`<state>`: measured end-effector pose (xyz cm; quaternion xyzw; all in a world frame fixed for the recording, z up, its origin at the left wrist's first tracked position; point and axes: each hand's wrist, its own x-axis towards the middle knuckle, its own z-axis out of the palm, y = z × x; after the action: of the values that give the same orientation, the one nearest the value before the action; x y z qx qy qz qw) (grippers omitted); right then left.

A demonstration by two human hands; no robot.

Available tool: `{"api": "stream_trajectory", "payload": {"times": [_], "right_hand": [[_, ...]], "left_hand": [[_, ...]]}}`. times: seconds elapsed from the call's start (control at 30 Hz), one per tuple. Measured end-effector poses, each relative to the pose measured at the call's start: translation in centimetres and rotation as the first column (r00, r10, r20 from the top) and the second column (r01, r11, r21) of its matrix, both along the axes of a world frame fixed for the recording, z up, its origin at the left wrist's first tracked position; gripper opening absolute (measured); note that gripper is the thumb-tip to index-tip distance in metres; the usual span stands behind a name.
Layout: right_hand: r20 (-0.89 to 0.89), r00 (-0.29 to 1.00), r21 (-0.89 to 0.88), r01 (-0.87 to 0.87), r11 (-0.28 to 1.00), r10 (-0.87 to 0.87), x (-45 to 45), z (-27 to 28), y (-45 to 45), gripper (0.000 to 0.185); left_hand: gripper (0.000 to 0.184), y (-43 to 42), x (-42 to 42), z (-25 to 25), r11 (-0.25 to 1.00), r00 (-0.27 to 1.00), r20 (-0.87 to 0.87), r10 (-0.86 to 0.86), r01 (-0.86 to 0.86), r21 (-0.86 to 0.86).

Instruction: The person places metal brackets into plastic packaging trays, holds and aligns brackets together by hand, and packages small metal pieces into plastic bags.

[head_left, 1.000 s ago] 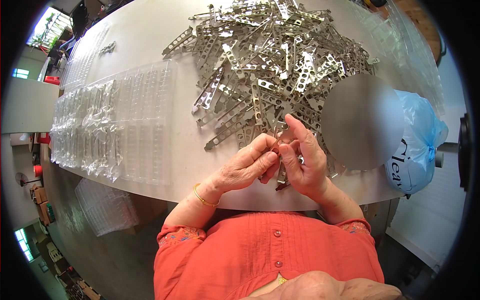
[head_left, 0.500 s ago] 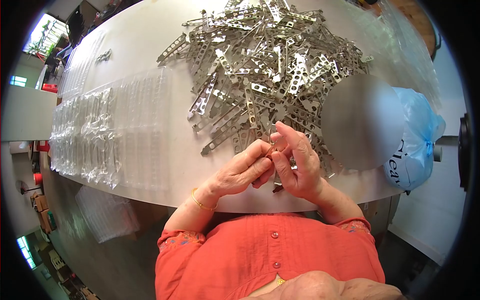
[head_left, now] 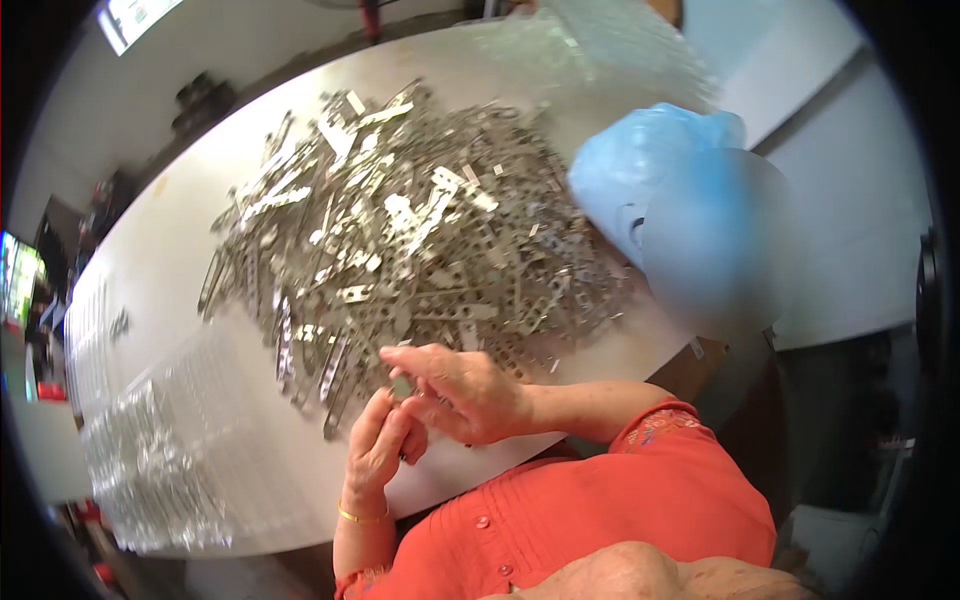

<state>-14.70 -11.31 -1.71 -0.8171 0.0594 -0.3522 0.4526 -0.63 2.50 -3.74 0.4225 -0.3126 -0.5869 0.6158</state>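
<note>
Near the front edge of the pile of perforated metal strips [head_left: 440, 250], my two hands meet. My left hand [head_left: 378, 445], with a gold bangle at the wrist, has its fingers pinched together on a small piece that I cannot make out. My right hand [head_left: 465, 395] touches the same spot with thumb and fingers curved round it, the index finger stretched out to the left. A small greyish bit [head_left: 402, 385] shows between the hands; most of it is hidden by the fingers.
Clear plastic trays [head_left: 160, 470] with wrapped strips lie at the lower left. A blue plastic bag [head_left: 640, 170] rests right of the pile. Clear plastic sheeting [head_left: 600, 50] lies at the back. A small metal part [head_left: 120, 323] sits at the far left.
The view has swung, so pile, trays and blue bag appear shifted left, and the picture is blurred. Both hands remain together at the small piece, now lower left in view.
</note>
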Motion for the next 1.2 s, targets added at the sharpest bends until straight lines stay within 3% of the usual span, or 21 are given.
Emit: {"api": "stream_trajectory", "payload": {"times": [0.1,0.17,0.27,0.43,0.5,0.63,0.7,0.8,0.87,0.9,0.97,1.0,1.07,1.2], "right_hand": [[0.114,0.992,-0.068,0.057,0.996,-0.049,0.1,-0.1,-0.7,0.053],[0.119,0.99,-0.039,0.084,0.996,-0.079,-0.5,1.5,-1.0,0.044],[0.281,0.94,-0.214,0.256,0.943,-0.192,-1.2,3.2,-2.1,0.023],[0.309,0.885,-0.281,0.433,0.856,-0.347,-5.7,7.4,-4.5,0.015],[0.364,0.794,-0.405,0.605,0.685,-0.486,-8.0,8.8,-6.4,0.015],[0.432,0.532,-0.416,0.834,0.362,-0.728,-13.6,11.3,-11.1,0.009],[0.388,0.368,-0.315,0.914,0.254,-0.845,-16.4,12.2,-14.5,0.008],[0.29,0.264,-0.407,0.904,0.131,-0.92,-20.9,12.4,-20.0,0.013],[0.068,0.248,-0.591,0.79,0.162,-0.966,-23.9,10.9,-23.9,0.019],[0.075,0.247,-0.591,0.791,0.157,-0.966,-25.0,10.3,-25.5,0.019],[-0.157,0.21,-0.611,0.747,0.262,-0.965,-26.0,9.7,-27.5,0.022],[-0.153,0.213,-0.61,0.748,0.262,-0.965,-26.0,9.6,-28.0,0.022],[-0.273,0.06,-0.602,0.767,0.22,-0.96,-25.3,10.2,-28.3,0.025],[-0.448,0.044,-0.55,0.774,0.315,-0.893,-24.7,11.8,-27.8,0.028]], "left_hand": [[0.02,-0.1,-0.2,0.4,0.999,0.996,-0.086,0.03,-0.031,-0.009],[0.022,0.0,0.0,0.0,0.998,0.997,-0.078,-0.014,0.01,-0.056],[0.025,0.0,-0.1,0.1,0.999,0.997,-0.066,0.042,-0.043,-0.023],[0.022,-0.2,-0.4,-0.6,0.995,0.996,-0.021,0.084,-0.085,-0.053],[0.022,-0.2,-0.3,-0.6,0.995,0.995,-0.035,0.097,-0.098,-0.027],[0.021,0.0,-0.1,-0.3,0.998,0.997,-0.067,0.049,-0.051,-0.027],[0.021,-0.1,-0.3,-0.4,0.996,0.994,-0.068,0.084,-0.086,-0.023],[0.02,-0.1,-0.3,-0.3,0.997,0.995,-0.078,0.061,-0.064,-0.035],[0.02,0.0,-0.3,-0.2,0.998,0.996,-0.07,0.047,-0.049,-0.029],[0.019,0.0,-0.2,-0.1,0.999,0.997,-0.063,0.034,-0.035,-0.014],[0.019,0.0,-0.2,0.0,0.999,0.997,-0.071,0.031,-0.032,-0.014],[0.02,0.0,-0.2,0.0,1.0,0.996,-0.081,0.029,-0.03,-0.01],[0.019,0.1,-0.1,-0.2,0.999,0.997,-0.076,0.031,-0.033,-0.023],[0.018,0.1,-0.1,-0.2,0.999,0.997,-0.077,0.028,-0.03,-0.028]]}}
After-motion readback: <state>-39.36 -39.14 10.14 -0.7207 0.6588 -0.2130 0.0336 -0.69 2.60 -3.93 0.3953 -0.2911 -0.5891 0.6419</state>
